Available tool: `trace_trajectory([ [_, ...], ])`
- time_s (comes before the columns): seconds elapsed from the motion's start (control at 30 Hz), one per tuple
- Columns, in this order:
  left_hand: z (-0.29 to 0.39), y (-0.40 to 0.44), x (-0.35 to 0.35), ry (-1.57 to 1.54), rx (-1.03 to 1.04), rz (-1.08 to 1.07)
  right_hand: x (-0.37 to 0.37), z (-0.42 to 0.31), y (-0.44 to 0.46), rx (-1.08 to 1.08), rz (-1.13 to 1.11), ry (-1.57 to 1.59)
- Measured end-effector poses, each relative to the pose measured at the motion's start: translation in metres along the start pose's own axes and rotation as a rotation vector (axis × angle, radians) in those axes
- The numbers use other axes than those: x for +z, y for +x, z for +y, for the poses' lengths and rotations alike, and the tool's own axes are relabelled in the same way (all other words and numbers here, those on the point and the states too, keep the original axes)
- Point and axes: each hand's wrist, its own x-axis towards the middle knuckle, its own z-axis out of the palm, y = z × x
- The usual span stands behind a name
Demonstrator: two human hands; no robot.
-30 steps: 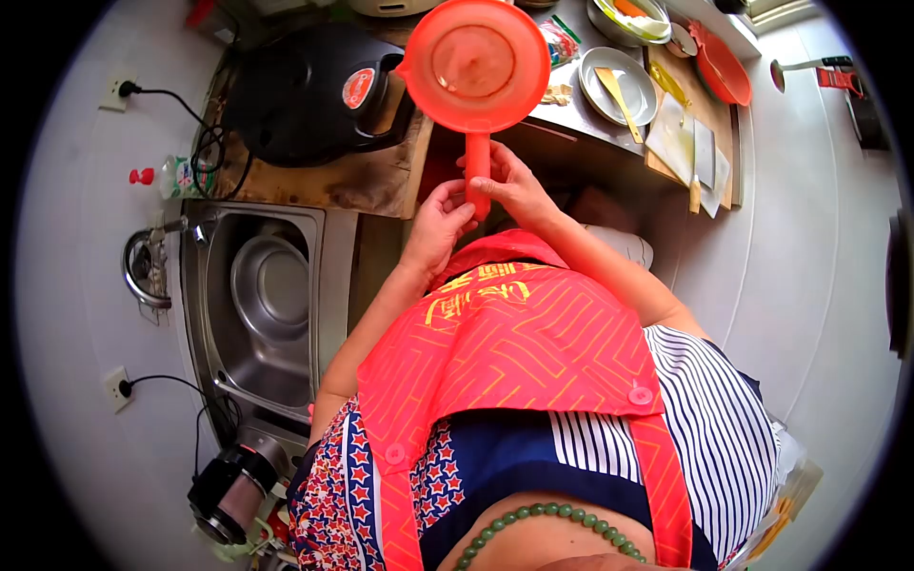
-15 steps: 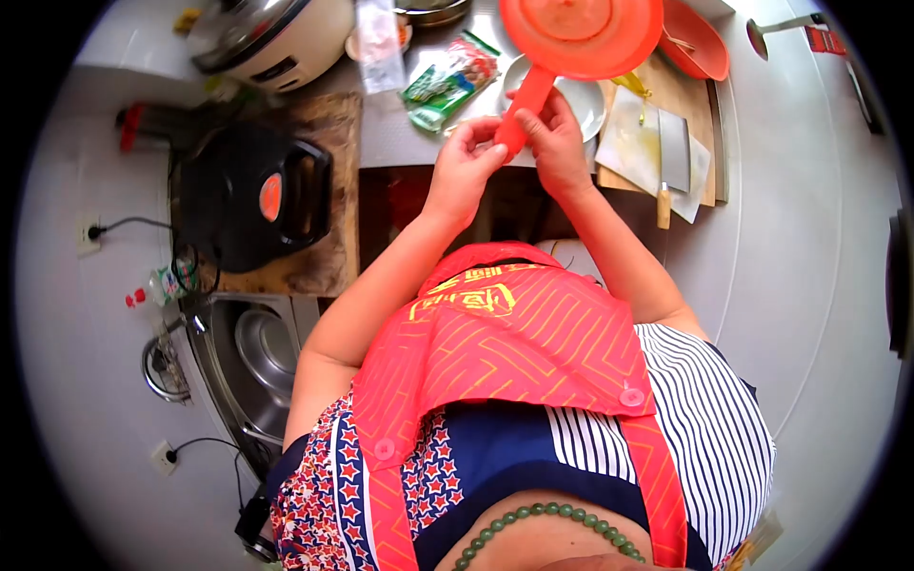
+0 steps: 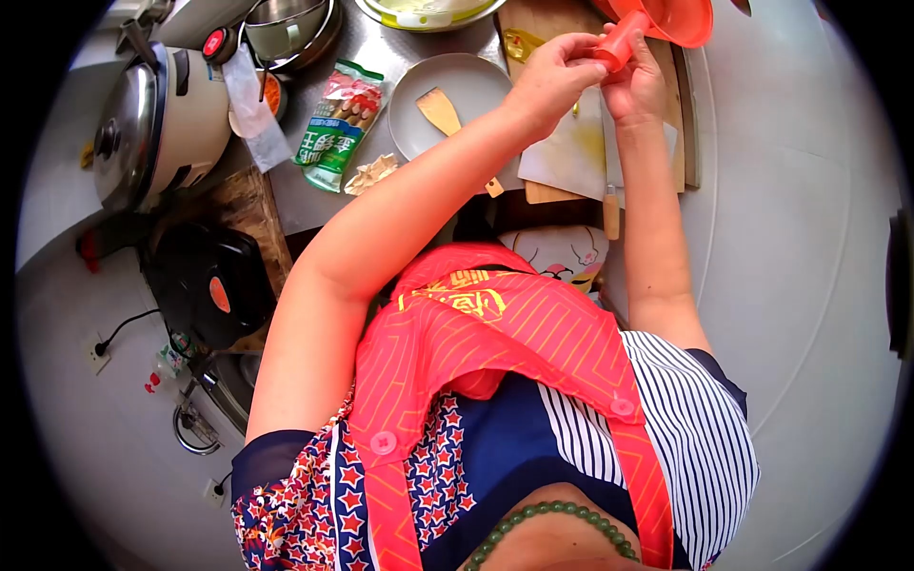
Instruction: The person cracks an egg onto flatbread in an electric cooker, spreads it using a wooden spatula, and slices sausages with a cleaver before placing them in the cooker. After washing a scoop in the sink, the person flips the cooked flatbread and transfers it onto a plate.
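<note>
"Head view: where's the red dipper [image 3: 689,19]?"
"Just past the fingers. Left hand [image 3: 554,78] and right hand [image 3: 640,93] pinch its handle [image 3: 623,40]."
"Heavy?"
"I guess light, stiff, maybe slippery; hold the handle."

A kitchen, seemingly a small one, is being shown. A metal bench [image 3: 293,207] is being taken up by a lidded cooker [image 3: 157,128], a pale plate [image 3: 405,112] with a wooden spatula [image 3: 438,109] lying on it, a food packet [image 3: 341,124] and metal pots [image 3: 283,29]. A chopping board [image 3: 562,157] is being shared with a knife [image 3: 610,211], and a sink [image 3: 227,390] is being partly seen beside a tap [image 3: 195,430]. An apron [image 3: 505,328] is being worn.
</note>
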Motion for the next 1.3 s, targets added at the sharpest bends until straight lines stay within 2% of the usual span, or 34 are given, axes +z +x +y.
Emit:
trace_trajectory([
  [0.13,-0.017,0.028,0.018,0.007,-0.022,-0.006,-0.021,-0.018,0.019,-0.078,0.047,-0.048],
  [0.23,-0.036,0.045,0.015,0.047,-0.024,-0.007,-0.034,-0.014,0.041,-0.073,0.188,-0.103],
  [0.33,-0.037,0.044,0.011,0.063,-0.067,0.086,-0.058,0.0,0.072,-0.016,0.08,0.008],
  [0.4,-0.034,0.037,0.003,0.111,-0.101,0.035,-0.056,-0.001,0.079,-0.064,0.111,-0.111],
  [0.5,-0.041,0.015,-0.012,0.132,-0.153,0.003,-0.049,0.003,0.072,-0.08,0.218,-0.161],
  [0.63,-0.044,-0.031,-0.034,0.087,-0.234,-0.043,-0.03,0.005,0.041,-0.124,0.4,-0.068],
  [0.7,-0.037,-0.063,-0.042,0.098,-0.292,-0.013,-0.024,0.012,0.018,-0.132,0.479,-0.158],
  [0.83,-0.03,-0.118,-0.062,-0.006,-0.352,0.021,-0.015,0.039,-0.037,-0.124,0.483,-0.197],
  [0.93,-0.024,-0.167,-0.086,0.038,-0.361,0.072,-0.001,0.082,-0.09,0.046,0.08,-0.204],
  [1.03,-0.014,-0.217,-0.116,0.316,-0.279,0.141,0.042,0.136,-0.139,0.209,-0.186,-0.488],
  [1.1,-0.005,-0.256,-0.136,0.572,-0.223,0.244,0.074,0.167,-0.172,0.376,-0.407,-0.788],
  [1.17,0.005,-0.311,-0.152,0.766,-0.203,0.369,0.091,0.21,-0.21,0.494,-0.655,-0.868],
  [1.23,0.006,-0.349,-0.171,0.92,-0.154,0.475,0.109,0.248,-0.232,0.511,-0.854,-0.919],
  [1.3,0.019,-0.389,-0.184,1.068,-0.124,0.564,0.123,0.289,-0.252,0.433,-1.048,-1.051],
])
